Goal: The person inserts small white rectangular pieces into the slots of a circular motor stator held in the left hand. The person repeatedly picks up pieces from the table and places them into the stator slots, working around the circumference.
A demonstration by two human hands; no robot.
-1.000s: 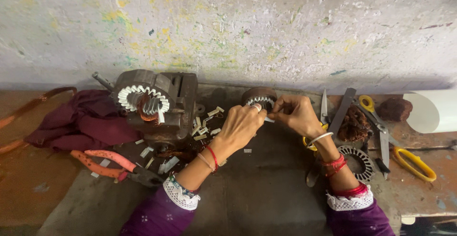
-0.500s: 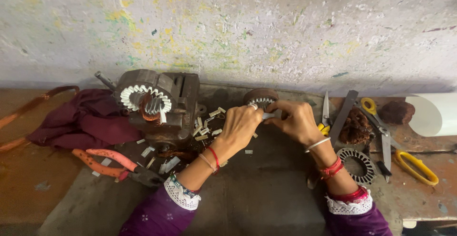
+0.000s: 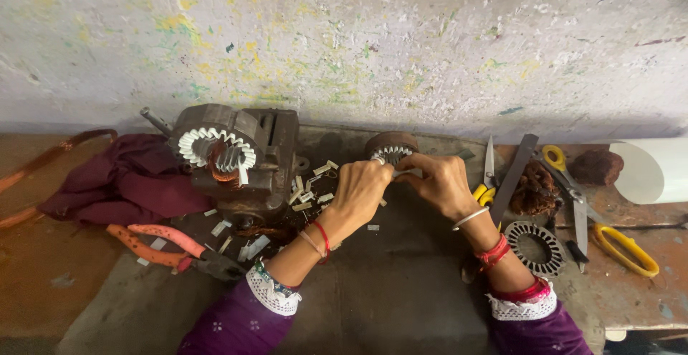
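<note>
My left hand (image 3: 360, 191) and my right hand (image 3: 442, 181) meet in front of a small round motor stator (image 3: 390, 146) with white slot liners, which stands on the dark mat near the wall. Both hands pinch a thin pale strip (image 3: 405, 173) between their fingertips just below the stator. A larger stator (image 3: 215, 149) with white insulation paper and copper wire sits clamped in a metal vise (image 3: 254, 158) to the left.
Orange-handled pliers (image 3: 161, 246) lie at the left beside a maroon cloth (image 3: 118, 183). Paper scraps (image 3: 308, 190) litter the mat. On the right lie yellow-handled scissors (image 3: 602, 222), a ring-shaped lamination (image 3: 536, 247), copper wire clumps (image 3: 534, 190) and a white paper roll (image 3: 656, 169).
Both hands have shifted slightly down and left from the small stator, still fingertip to fingertip. The right hand has lowered away from the stator's top.
</note>
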